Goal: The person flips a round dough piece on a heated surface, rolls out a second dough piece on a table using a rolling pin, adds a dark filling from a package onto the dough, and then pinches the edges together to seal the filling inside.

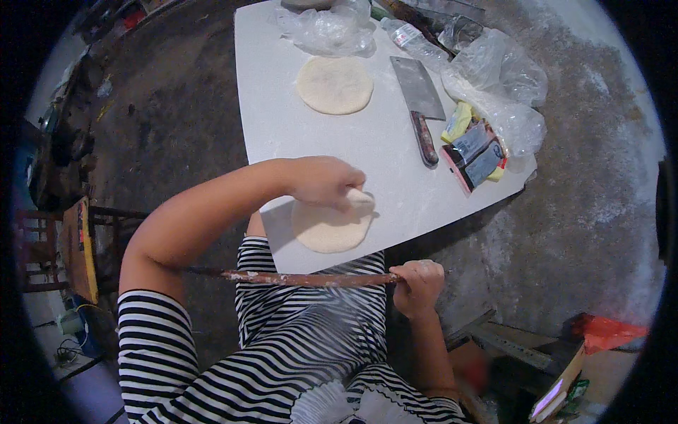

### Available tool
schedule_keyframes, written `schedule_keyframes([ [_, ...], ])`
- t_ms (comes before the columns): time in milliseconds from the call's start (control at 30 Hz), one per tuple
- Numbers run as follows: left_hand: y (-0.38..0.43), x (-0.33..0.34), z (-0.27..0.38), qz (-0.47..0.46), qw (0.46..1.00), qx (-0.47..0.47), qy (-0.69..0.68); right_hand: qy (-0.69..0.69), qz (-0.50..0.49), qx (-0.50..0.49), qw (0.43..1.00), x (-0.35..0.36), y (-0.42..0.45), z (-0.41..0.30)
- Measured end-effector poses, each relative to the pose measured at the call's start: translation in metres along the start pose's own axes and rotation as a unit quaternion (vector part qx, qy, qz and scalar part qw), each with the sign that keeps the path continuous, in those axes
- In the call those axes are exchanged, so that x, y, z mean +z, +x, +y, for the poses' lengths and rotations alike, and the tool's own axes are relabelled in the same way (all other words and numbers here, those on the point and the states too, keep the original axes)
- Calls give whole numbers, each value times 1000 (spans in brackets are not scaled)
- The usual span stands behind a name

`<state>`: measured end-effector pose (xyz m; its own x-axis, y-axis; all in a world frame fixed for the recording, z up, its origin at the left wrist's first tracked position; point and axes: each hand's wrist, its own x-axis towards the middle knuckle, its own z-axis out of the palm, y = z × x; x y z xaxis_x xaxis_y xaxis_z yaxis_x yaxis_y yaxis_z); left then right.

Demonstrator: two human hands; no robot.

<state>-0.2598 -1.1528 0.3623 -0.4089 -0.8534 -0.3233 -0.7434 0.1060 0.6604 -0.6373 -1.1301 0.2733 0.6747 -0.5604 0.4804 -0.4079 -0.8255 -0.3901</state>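
My left hand pinches the far edge of a flat dough round on the near end of the white board; part of the dough is lifted and folded between the fingers. My right hand is closed around one end of a long wooden rolling pin dusted with flour. The pin lies level across my lap, just short of the board's near edge, its far end passing by my left arm. A second dough round lies flat farther up the board.
A cleaver lies right of the far dough. Beyond it are food packets, clear plastic bags and a plastic bottle. Another plastic bag sits at the board's far end. Cardboard boxes stand at lower right.
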Motion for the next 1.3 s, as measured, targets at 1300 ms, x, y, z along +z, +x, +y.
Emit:
schedule_keyframes([
  [1300,-118,75,-57,269,918,-173,235,-199,-147,108,963,55,94,42],
])
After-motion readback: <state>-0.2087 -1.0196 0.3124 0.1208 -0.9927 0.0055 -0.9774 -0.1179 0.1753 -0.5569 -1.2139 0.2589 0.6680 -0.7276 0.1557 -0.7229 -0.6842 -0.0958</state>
